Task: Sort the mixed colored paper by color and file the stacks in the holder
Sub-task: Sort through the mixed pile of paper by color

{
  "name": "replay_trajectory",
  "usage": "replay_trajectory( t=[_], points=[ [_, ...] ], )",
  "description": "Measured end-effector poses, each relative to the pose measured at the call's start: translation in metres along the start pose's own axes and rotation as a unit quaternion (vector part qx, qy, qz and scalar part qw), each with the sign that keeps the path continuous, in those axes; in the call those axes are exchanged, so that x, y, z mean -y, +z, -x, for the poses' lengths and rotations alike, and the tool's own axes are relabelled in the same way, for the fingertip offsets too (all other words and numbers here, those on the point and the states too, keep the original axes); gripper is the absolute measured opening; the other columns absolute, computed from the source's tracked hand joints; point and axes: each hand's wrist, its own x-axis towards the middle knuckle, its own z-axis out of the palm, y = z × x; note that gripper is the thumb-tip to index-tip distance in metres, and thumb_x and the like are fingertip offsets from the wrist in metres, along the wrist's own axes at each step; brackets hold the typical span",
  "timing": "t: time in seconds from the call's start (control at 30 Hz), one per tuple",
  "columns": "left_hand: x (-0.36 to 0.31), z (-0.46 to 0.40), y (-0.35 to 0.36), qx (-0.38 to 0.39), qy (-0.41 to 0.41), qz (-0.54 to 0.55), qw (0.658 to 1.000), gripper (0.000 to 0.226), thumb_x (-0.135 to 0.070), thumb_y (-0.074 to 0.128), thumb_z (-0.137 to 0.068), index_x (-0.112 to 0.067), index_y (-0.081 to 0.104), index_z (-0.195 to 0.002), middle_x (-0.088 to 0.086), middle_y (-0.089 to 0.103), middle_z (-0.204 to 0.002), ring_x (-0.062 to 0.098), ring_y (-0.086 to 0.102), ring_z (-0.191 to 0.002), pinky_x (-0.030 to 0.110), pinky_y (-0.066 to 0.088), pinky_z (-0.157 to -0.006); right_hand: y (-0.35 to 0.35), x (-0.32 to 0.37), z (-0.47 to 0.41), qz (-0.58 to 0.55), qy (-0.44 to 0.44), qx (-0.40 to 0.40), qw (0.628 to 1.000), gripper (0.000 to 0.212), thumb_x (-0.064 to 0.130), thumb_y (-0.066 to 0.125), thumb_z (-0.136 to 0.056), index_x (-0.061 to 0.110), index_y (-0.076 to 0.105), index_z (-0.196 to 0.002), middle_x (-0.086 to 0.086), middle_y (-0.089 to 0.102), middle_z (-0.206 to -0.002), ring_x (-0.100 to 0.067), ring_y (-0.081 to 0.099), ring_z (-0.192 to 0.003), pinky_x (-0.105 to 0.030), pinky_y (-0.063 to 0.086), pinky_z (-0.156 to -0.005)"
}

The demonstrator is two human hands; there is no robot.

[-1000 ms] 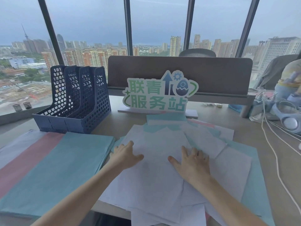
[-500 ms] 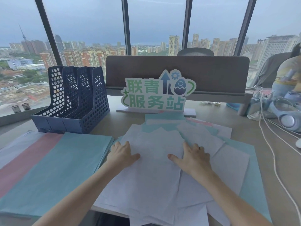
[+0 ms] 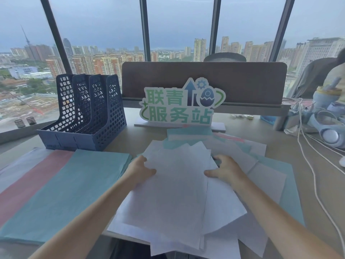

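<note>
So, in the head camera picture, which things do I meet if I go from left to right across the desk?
Pink paper → teal stack → left hand → white sheets → right hand → white cable. The blue file holder and the green sign stand farther back.

Shot from 1 head-worn wide-angle camera, looking forward and down across the desk toward its far edge and the windows beyond. Close over the near edge, with both forearms entering from the bottom corners and the left hand and right hand at frame centre. Strongly curved toward the sides. No second view.
</note>
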Motion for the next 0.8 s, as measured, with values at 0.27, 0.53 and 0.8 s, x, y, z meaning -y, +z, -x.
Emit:
replay_trajectory(
  t=[0.27,0.53,0.8],
  points=[
    [0.015,0.005,-0.013,0.017,0.035,-0.116,0.992,0.032,-0.034,0.059,-0.093,-0.015,0.062,-0.118,0.009,0.062,-0.118,0.025,0.059,-0.095,0.026,0.046,-0.074,0.011,-0.008,0.011,-0.078,0.016,0.006,0.997,0.022,0.028,0.072,-0.09,0.007,0.072,-0.084,-0.012,0.075,-0.088,-0.032,0.072,-0.088,-0.029,0.048,-0.068],
    [0.003,0.022,0.0,0.048,0.041,-0.045,0.997,0.035,-0.033,0.053,-0.096,-0.02,0.054,-0.128,0.008,0.058,-0.127,0.022,0.058,-0.098,0.028,0.048,-0.077,0.021,0.014,0.022,-0.103,-0.06,0.059,0.991,0.034,0.009,0.076,-0.086,0.016,0.061,-0.116,0.0,0.068,-0.113,-0.021,0.066,-0.101,-0.029,0.05,-0.086],
    [-0.006,0.027,-0.029,0.148,0.029,0.384,0.911,0.038,-0.025,0.073,-0.088,-0.008,0.061,-0.12,0.012,0.073,-0.11,0.029,0.072,-0.095,0.041,0.059,-0.08,-0.009,0.038,0.025,-0.285,-0.15,0.02,0.947,0.03,0.008,0.069,-0.092,0.022,0.066,-0.119,0.007,0.077,-0.105,-0.013,0.074,-0.096,-0.021,0.057,-0.074]
  ],
)
